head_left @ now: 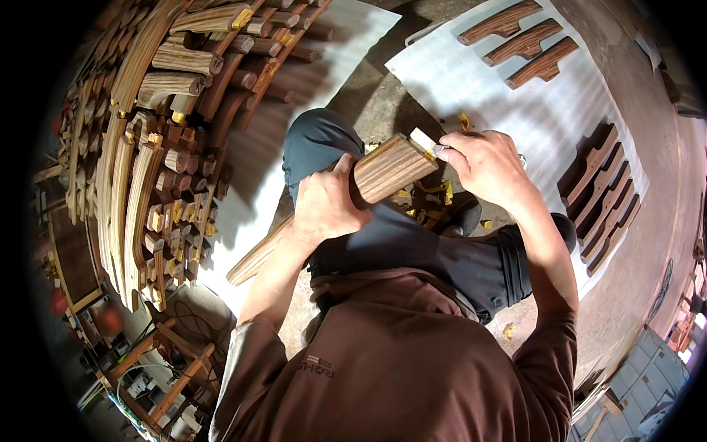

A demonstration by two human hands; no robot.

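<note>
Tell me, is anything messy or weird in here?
Yes, a bit messy: crumpled yellow scraps are scattered on the floor, some near the right hand. They stand out because the dark wooden pieces lie neatly side by side on a white sheet.

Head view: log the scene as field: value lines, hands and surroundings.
Left hand: wrapped around striped wooden piece
Right hand: pinching small object, kind unclear, by the piece's wide end
Left side: stacked wooden pieces
Right side: dark shaped pieces on white sheet
Floor: yellow scraps
</note>
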